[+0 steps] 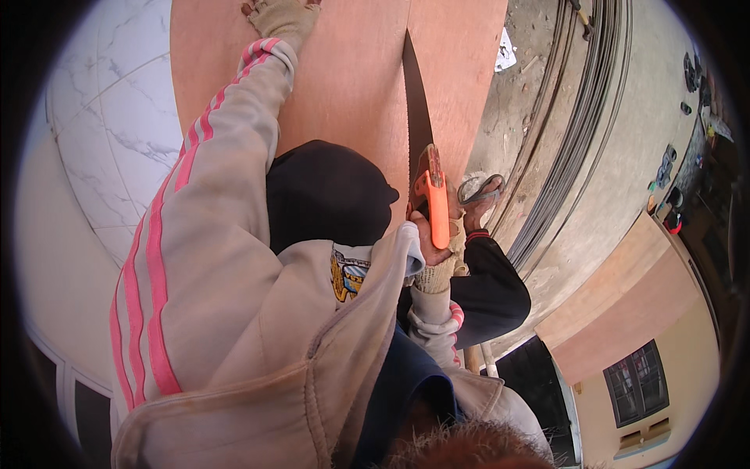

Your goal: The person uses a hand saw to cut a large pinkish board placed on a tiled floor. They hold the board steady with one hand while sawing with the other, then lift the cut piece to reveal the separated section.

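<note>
A handsaw with a dark tapering blade (419,105) and an orange handle (439,211) lies lengthwise over a reddish plywood sheet (344,86). Wrapped round its handle is my right hand (430,241), in a knitted fingerless glove. The saw's toothed edge faces left, and a thin line runs on from its tip to the sheet's far edge of view. My left hand (285,19), gloved the same way, rests flat on the sheet at the top left, its fingertips partly cut off by the frame. My black-clad knee (332,191) is on the sheet between both arms.
Along the right, a bundle of long metal bars (574,148) lies on the concrete ground, with a hammer (583,19) at its far end. My sandalled foot (483,194) is beside the sheet. White marbled tiles (113,117) lie left. Sandals (666,166) sit far right.
</note>
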Demonstrator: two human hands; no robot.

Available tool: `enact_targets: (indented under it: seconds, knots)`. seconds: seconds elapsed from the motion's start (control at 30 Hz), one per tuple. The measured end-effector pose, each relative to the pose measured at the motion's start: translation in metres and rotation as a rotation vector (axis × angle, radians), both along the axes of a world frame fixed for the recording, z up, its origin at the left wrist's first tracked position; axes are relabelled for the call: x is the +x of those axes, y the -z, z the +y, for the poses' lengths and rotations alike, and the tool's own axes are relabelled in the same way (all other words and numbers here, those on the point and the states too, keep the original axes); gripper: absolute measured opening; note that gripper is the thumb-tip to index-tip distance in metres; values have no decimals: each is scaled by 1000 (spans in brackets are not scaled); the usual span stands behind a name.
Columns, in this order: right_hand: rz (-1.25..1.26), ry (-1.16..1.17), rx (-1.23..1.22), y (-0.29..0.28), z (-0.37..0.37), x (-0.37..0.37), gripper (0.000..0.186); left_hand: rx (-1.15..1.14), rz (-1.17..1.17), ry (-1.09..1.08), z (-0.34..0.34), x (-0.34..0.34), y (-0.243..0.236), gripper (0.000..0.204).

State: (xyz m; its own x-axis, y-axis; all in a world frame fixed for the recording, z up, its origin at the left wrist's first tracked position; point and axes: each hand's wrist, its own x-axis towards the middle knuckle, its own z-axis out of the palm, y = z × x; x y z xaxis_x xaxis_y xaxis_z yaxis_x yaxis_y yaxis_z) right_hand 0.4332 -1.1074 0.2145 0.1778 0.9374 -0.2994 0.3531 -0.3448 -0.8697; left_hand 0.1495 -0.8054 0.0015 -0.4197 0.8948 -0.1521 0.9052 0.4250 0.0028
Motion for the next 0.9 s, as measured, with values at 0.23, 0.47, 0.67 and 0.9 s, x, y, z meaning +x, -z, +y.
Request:
enact_targets:
  seconds: [0.23, 0.47, 0.67, 0.9]
  knots:
    - [220, 64, -144, 55, 64, -4, 58, 42, -10, 28, -9, 6, 13, 88]
    - [234, 5, -156, 17, -9, 5, 71, 94, 45, 22, -2, -16, 14, 89]
    - [271, 50, -158, 73, 73, 0, 52, 142, 61, 34, 6, -2, 21, 88]
    - [43, 64, -183, -5, -33, 2, 67, 175, 79, 42, -6, -14, 29, 88]
